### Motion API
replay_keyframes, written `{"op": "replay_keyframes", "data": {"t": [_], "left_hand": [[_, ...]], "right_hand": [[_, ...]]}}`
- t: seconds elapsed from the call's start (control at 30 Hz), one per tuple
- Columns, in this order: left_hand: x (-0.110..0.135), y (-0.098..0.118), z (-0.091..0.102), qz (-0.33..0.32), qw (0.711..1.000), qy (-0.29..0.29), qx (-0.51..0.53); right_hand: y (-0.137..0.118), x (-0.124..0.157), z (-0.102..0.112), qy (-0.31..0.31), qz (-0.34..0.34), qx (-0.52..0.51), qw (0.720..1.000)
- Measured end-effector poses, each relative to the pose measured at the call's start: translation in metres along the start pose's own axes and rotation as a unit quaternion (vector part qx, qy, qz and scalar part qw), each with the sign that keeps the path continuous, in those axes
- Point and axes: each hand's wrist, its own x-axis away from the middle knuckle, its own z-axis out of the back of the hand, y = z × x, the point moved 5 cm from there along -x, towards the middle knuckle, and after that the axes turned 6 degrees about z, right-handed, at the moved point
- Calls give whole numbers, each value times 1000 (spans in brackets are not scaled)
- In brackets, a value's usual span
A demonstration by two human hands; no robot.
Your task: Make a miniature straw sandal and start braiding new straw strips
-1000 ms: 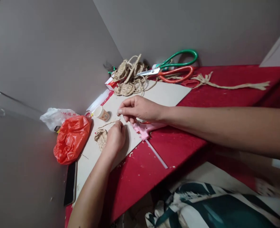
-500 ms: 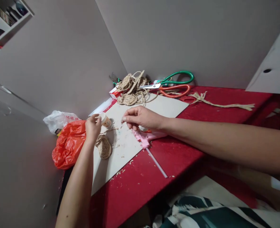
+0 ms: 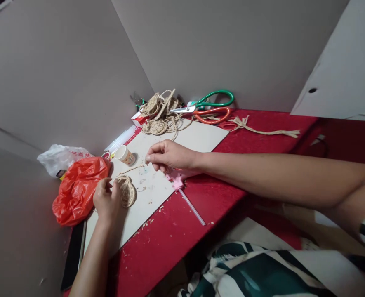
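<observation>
The left hand (image 3: 106, 202) lies loosely curled with its thumb side against the left rim of the jute coil (image 3: 127, 191), though whether it pinches the rim I cannot tell. The coil lies flat on the white board (image 3: 197, 138), near the board's front edge. The right hand (image 3: 166, 156) hovers over the pink glue gun (image 3: 176, 180) with fingertips pressed together on nothing I can make out; a paper cup (image 3: 124, 154) and an orange bag (image 3: 77, 189) sit to the left.

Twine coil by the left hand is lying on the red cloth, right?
Not quite. The twine coil by the left hand lies on the pale board, not on the red cloth. The head view shows it.
</observation>
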Motion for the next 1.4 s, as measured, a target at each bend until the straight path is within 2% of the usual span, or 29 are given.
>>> {"op": "replay_keyframes", "data": {"t": [0.07,0.1,0.13,0.2,0.33,0.43,0.5,0.57,0.7,0.8,0.9,1.0,1.1,1.23,1.33,1.4], "left_hand": [[-11,36,-11,-72,996,-46,-21],[-17,53,-23,-89,989,-101,-53],[-23,67,-37,-96,977,-160,-100],[-36,88,-60,-102,965,-207,-126],[-52,102,-99,-95,951,-253,-151],[-55,101,-112,-96,945,-274,-150],[-57,101,-109,-100,946,-273,-142],[-63,104,-99,-102,953,-252,-133],[-90,103,-62,-81,980,-146,-108],[-110,91,-41,-58,993,-74,-75],[-120,73,-42,-46,995,-81,-44],[-118,58,-48,-35,995,-89,-13],[-109,48,-41,-14,999,-24,28],[-75,33,-12,4,996,50,74],[-37,12,7,22,995,38,86],[-15,-12,8,117,989,-16,90]], "right_hand": [[1,-1,1,5,-5,1,1000],[1,-2,1,5,-6,1,1000],[1,-3,2,6,-5,3,1000],[0,-4,4,9,1,9,1000],[-4,-7,8,7,19,24,1000],[-7,-7,8,0,30,20,999],[-10,-7,7,-4,41,4,999],[-11,-5,6,-7,45,-8,999],[-13,-4,7,-6,43,-11,999],[-14,-4,7,-5,43,-10,999],[-14,-5,7,3,34,-7,999],[-13,-7,7,5,32,0,999],[-13,-7,7,0,36,6,999],[-14,-4,7,1,45,1,999],[-16,-1,4,-11,43,-1,999],[-16,1,1,-27,41,7,999]]}}
